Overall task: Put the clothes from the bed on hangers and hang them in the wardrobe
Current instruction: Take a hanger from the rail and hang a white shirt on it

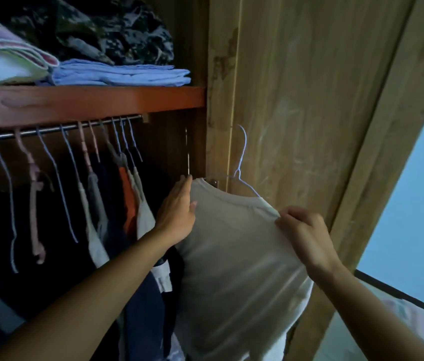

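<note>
A pale grey-white T-shirt (234, 251) sits on a light blue wire hanger (242, 162), whose hook sticks up in front of the open wardrobe door (309, 100). My left hand (177, 214) holds the shirt's left shoulder, thumb on the front and fingers behind the cloth. My right hand (302, 230) pinches the fabric at the right shoulder. The shirt hangs just right of the wardrobe rail (57, 128), apart from it.
The rail carries several hangers, some bare at the left (10, 194), some with dark, orange and pale clothes (127, 199). Folded clothes (122, 74) lie on the orange-brown shelf (88, 100) above. A blue wall (413, 204) is at the right.
</note>
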The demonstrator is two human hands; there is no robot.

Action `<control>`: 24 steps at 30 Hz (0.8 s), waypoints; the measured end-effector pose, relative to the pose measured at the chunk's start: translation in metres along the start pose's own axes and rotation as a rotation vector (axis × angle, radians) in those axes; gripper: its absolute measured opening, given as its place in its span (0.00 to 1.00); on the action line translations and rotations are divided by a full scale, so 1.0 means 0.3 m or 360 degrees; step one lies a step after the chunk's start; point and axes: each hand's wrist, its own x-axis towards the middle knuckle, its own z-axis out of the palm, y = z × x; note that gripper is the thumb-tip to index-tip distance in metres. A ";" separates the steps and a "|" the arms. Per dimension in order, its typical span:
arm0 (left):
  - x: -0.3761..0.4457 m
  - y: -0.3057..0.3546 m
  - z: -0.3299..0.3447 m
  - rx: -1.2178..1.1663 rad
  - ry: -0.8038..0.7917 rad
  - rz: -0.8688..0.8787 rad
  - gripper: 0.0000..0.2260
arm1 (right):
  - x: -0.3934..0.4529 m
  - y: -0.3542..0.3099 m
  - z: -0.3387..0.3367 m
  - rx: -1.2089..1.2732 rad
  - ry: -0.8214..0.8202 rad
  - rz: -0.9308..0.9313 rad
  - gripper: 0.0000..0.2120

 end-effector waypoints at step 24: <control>-0.254 0.855 0.482 -0.1155 -0.0690 0.0674 0.09 | -0.574 0.148 -0.963 -0.0767 0.0730 0.0072 0.06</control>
